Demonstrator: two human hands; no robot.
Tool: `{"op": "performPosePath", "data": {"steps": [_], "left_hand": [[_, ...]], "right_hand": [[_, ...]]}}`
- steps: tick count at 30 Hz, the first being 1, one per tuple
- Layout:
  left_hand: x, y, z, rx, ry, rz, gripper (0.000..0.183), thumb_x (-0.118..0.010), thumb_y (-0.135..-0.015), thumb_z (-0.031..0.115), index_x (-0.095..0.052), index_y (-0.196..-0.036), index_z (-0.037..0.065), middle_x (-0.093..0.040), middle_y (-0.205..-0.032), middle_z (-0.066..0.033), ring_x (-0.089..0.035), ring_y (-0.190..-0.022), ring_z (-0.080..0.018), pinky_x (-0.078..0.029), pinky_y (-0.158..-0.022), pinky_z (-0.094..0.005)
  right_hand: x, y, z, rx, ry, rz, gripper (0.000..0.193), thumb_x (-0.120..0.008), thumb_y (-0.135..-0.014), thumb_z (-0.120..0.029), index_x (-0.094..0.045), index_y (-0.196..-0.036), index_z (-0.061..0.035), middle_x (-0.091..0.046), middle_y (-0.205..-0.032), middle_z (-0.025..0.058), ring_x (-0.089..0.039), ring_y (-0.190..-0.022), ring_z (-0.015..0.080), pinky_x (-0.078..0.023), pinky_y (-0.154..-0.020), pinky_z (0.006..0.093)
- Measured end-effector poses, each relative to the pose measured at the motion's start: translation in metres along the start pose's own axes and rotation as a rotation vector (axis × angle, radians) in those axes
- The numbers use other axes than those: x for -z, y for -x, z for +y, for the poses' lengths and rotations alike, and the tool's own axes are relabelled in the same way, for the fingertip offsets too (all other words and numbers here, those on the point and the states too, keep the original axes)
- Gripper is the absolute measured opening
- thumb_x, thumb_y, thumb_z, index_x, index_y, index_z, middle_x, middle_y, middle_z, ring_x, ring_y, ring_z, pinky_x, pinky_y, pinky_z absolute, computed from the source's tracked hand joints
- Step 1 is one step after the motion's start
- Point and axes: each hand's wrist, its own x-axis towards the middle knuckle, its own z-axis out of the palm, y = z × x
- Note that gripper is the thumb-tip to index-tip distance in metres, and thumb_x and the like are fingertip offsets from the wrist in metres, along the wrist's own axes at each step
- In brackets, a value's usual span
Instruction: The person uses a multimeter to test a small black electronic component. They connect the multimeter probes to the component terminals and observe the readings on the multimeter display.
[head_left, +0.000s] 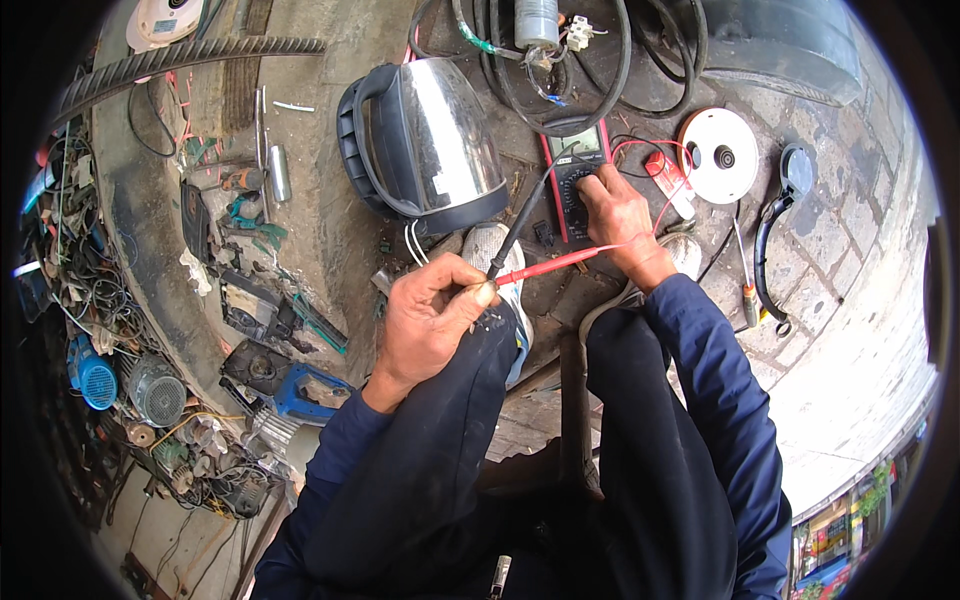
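The left hand point(430, 312) pinches red probe point(550, 267) and black probe point(519, 220) near-left of the meter point(568, 200), kettle point(455, 135) to its left; right hand point(622, 222), grip unclear, apparently sets it, with parting red probe from black probe seemingly next.

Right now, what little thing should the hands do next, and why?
Perhaps the right hand should set the meter first: its fingers are at the meter's front, while the left hand holds the black probe and red probe together.
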Motion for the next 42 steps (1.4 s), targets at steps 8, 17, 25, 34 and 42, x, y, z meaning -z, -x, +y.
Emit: {"op": "performPosePath", "data": {"steps": [8, 17, 25, 34, 42], "left_hand": [[0.0004, 0.0001, -0.0002, 0.006, -0.002, 0.003, 0.006, -0.066, -0.101, 0.002, -0.067, -0.096, 0.0, -0.069, -0.087, -0.0006, -0.056, -0.075, -0.003, -0.045, -0.067, -0.0207], [0.0003, 0.0002, -0.0018, 0.002, -0.014, 0.002, 0.006, -0.067, -0.101, 0.003, -0.067, -0.096, 0.001, -0.069, -0.088, -0.0021, -0.058, -0.076, -0.0038, -0.046, -0.066, -0.0208], [-0.0004, 0.0004, -0.0016, 0.011, -0.003, 0.011, 0.006, -0.066, -0.101, 0.002, -0.068, -0.096, 0.0, -0.068, -0.086, -0.0007, -0.057, -0.075, -0.0029, -0.045, -0.067, -0.0207], [0.0007, 0.0007, -0.0001, 0.011, -0.007, -0.006, 0.005, -0.066, -0.101, 0.001, -0.068, -0.097, 0.0, -0.07, -0.09, -0.0023, -0.06, -0.083, -0.005, -0.048, -0.075, -0.0223], [0.0014, 0.0005, -0.0015, 0.001, -0.026, -0.017, 0.007, -0.067, -0.102, 0.006, -0.067, -0.097, 0.001, -0.071, -0.091, -0.0045, -0.062, -0.08, -0.0052, -0.048, -0.068, -0.0209]], "right_hand": [[0.0008, -0.002, 0.0038, 0.079, 0.012, -0.014, 0.03, -0.063, -0.074, 0.007, -0.062, -0.101, -0.0043, -0.055, -0.097, 0.0156, -0.065, -0.094, 0.0381, -0.055, -0.079, 0.0477], [-0.0028, 0.0042, 0.0026, -0.007, -0.039, 0.047, 0.016, -0.068, -0.09, -0.001, -0.065, -0.105, -0.007, -0.059, -0.098, 0.0143, -0.067, -0.084, 0.0396, -0.056, -0.07, 0.0476], [-0.0044, 0.0057, 0.0014, -0.044, -0.071, 0.05, 0.015, -0.066, -0.092, -0.004, -0.064, -0.107, -0.0073, -0.057, -0.099, 0.0163, -0.066, -0.084, 0.0419, -0.055, -0.07, 0.0506], [-0.0028, 0.0064, -0.0017, -0.068, -0.06, 0.069, 0.017, -0.072, -0.092, -0.004, -0.065, -0.107, -0.0061, -0.059, -0.1, 0.0148, -0.067, -0.088, 0.0385, -0.057, -0.072, 0.0462], [-0.0023, 0.0066, -0.001, -0.067, -0.055, 0.06, 0.015, -0.071, -0.092, -0.005, -0.066, -0.106, -0.0064, -0.059, -0.1, 0.0146, -0.067, -0.087, 0.0385, -0.056, -0.072, 0.0463]]}}
